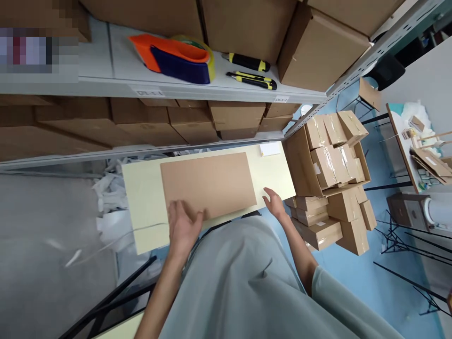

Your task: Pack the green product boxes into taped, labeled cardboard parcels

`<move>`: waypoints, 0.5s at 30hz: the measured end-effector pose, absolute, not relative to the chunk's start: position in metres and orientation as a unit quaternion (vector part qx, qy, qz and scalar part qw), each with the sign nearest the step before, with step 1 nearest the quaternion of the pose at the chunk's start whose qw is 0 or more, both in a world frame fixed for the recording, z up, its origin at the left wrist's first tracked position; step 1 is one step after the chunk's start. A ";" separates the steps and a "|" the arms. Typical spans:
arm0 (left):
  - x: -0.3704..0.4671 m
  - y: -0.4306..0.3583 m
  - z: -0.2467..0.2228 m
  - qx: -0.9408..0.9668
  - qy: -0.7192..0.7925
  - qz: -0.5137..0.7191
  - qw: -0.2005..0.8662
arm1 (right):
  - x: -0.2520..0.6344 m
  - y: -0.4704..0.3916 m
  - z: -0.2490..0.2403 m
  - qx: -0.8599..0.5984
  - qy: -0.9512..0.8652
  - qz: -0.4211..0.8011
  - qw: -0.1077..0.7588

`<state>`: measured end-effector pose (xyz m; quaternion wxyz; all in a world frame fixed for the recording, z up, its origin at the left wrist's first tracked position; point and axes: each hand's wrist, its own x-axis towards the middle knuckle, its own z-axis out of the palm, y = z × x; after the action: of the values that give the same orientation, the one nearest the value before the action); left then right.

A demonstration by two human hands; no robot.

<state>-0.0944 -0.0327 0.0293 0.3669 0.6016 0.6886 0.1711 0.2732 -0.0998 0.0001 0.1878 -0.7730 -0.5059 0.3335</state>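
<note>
A flat, plain brown cardboard piece [212, 179] lies on the pale yellow tabletop [144, 197]. On its near left part rests my left hand [184, 228], open, with the thumb spread away from the fingers. My right hand [274, 202] hovers by the near right side of the tabletop, a little to the right of the cardboard; its fingers are apart and nothing is in them. A small white card or box [270, 149] sits at the far right of the tabletop.
The shelf above holds a tape dispenser [173, 56], two utility knives [247, 62] and several cardboard boxes [247, 28]. More boxes line the lower shelf. At the right, a large open carton [303, 165] is filled with small boxes. White scraps [113, 188] lie left of the table.
</note>
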 end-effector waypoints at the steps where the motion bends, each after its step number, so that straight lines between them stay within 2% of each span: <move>1: -0.075 -0.028 0.037 0.610 0.679 0.179 0.366 | 0.286 -0.090 0.002 -0.771 -0.520 0.325 0.175; 4: -0.013 -0.012 0.053 0.624 0.647 0.200 0.389 | 0.321 -0.053 0.008 -0.755 -0.567 0.292 0.154; 8: 0.065 0.011 0.061 0.643 0.597 0.217 0.428 | 0.359 0.008 0.006 -0.724 -0.610 0.270 0.174; 15: 0.158 0.040 0.062 0.638 0.587 0.180 0.465 | 0.390 0.114 -0.033 -0.681 -0.660 0.289 0.129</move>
<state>0.1577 0.0397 0.0624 0.4647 0.6384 0.5867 0.1797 0.3896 0.1140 -0.0335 0.1292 -0.6810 -0.6604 0.2888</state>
